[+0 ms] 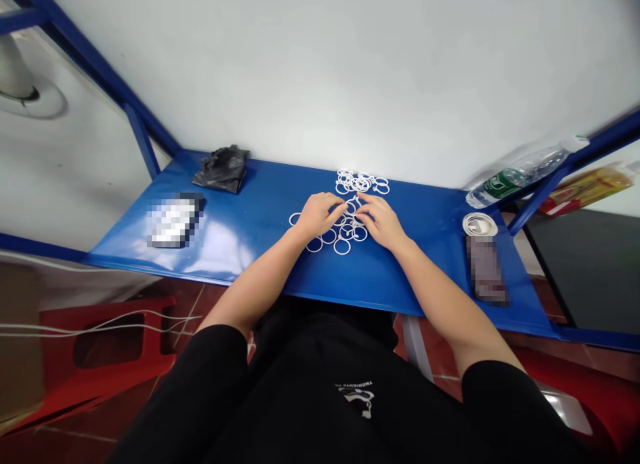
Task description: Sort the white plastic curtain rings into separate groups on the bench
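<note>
Several white plastic rings [361,182] lie in a loose heap on the blue table [250,217], with more rings [342,245] spread nearer to me. My left hand [318,215] and my right hand [381,219] rest on the table on either side of a ring [351,207]. Both hands have their fingertips pinched together at that ring, which they seem to hold between them.
A crumpled black bag [223,169] lies at the back left, a blurred flat object [175,221] on the left. On the right are a roll of tape [480,224], a blurred dark object [486,269] and a lying plastic bottle [520,174]. A red stool [115,351] stands below left.
</note>
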### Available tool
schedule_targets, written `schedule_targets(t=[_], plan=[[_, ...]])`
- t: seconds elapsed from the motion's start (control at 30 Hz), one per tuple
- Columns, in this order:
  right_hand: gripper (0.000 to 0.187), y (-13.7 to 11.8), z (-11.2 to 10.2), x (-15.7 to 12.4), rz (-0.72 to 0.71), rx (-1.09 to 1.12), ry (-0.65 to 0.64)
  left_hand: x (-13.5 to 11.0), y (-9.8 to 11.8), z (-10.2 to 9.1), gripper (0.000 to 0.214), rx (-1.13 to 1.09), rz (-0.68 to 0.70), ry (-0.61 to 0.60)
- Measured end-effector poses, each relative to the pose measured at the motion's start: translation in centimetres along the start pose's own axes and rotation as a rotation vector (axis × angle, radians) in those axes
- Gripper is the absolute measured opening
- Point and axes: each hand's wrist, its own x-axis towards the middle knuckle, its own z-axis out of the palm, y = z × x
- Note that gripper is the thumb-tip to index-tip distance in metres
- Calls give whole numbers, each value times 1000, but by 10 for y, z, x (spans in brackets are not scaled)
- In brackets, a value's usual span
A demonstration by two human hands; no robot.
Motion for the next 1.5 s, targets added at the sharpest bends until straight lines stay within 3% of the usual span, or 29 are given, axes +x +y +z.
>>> schedule_targets(t=[0.2,0.37,0.47,0.63,0.73,1.0,1.2,1.37,1.5], plan=[[20,-9,4,-2,-54,45,8,-1,13,5,22,-126,-57,-2],[48,-6,3,-5,13,136,157,-2,11,9,18,-129,-50,16],[42,-6,3,-5,50,171,168,-3,13,8,18,-123,-14,22],[31,-9,3,-4,81,169,158,-1,18,3,21,-126,75,-81],[27,-12,1,-3,69,198,189,0,19,2,23,-115,127,-63],[20,-10,1,-2,152,291,130,-3,19,5,23,-29,62,-66],[19,-10,8,-4,132,282,141,-2,22,4,21,-5,70,-72],[31,11,7,0,199,213,223,1,17,4,24,62,70,-48],[53,50,1,6,291,-117,182,-1,8,4,21,106,62,-39]])
